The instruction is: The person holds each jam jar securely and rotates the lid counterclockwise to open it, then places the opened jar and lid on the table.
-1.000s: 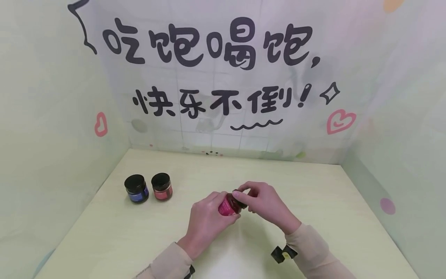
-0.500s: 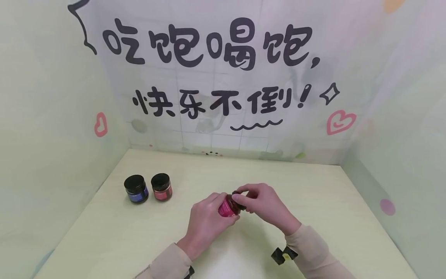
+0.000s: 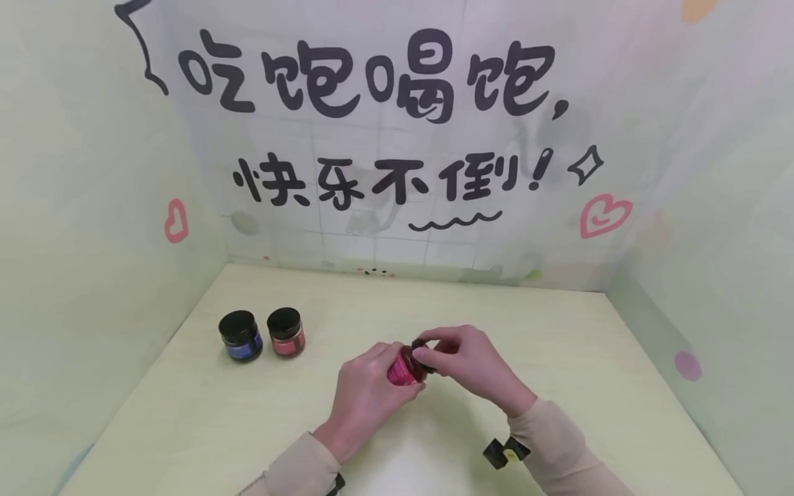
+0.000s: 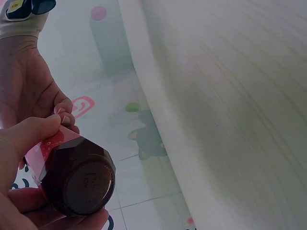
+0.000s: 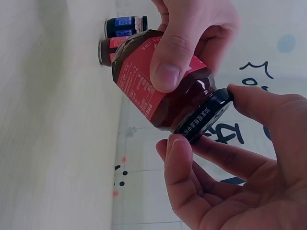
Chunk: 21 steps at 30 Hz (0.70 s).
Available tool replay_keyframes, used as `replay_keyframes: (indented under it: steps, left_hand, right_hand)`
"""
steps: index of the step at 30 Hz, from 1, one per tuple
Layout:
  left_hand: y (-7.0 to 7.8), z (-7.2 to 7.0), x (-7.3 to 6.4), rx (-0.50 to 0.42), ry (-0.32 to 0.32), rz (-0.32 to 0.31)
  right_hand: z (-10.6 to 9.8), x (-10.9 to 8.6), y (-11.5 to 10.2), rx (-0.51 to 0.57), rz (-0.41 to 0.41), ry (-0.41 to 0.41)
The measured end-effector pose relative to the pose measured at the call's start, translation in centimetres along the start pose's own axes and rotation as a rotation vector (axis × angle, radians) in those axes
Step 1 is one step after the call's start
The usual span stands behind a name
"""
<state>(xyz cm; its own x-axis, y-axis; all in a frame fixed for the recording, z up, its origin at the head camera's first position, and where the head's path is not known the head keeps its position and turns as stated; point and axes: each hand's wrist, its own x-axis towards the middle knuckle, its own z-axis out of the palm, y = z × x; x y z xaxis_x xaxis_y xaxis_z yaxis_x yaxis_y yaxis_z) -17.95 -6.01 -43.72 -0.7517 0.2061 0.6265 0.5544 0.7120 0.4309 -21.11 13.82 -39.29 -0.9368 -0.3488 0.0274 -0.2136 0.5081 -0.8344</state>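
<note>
A faceted glass jar [image 5: 144,81] with dark contents, a pinkish-red label and a black lid [image 5: 206,115] is held tilted above the table. My left hand [image 3: 370,386] grips its body, thumb lying across the label in the right wrist view. My right hand [image 3: 474,362] pinches the rim of the lid between thumb and fingers. The lid sits on the jar's mouth. In the left wrist view the jar's round base [image 4: 86,187] faces the camera, while the lid is hidden there.
A jar with a blue label [image 3: 242,337] and a jar with a red label [image 3: 287,333], both black-lidded, stand side by side at the table's left. The pale table [image 3: 248,427] is enclosed by printed fabric walls [image 3: 384,255] at the back and sides.
Both hands stay on the jar in nearly the same place. The right hand's fingers shift slightly on the lid. The standing jars keep their places, and the view moves a little.
</note>
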Motion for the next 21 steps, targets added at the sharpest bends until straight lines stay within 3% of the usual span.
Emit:
replay_keyframes:
  steps: [16, 21]
  left_hand:
    - [-0.11, 0.05, 0.20, 0.006, -0.036, -0.033]
    - [-0.18, 0.36, 0.21, -0.001, -0.022, -0.019]
  right_hand:
    - [-0.60, 0.08, -0.20, -0.023, -0.023, -0.033]
    - [-0.93, -0.04, -0.12, -0.026, -0.025, -0.056]
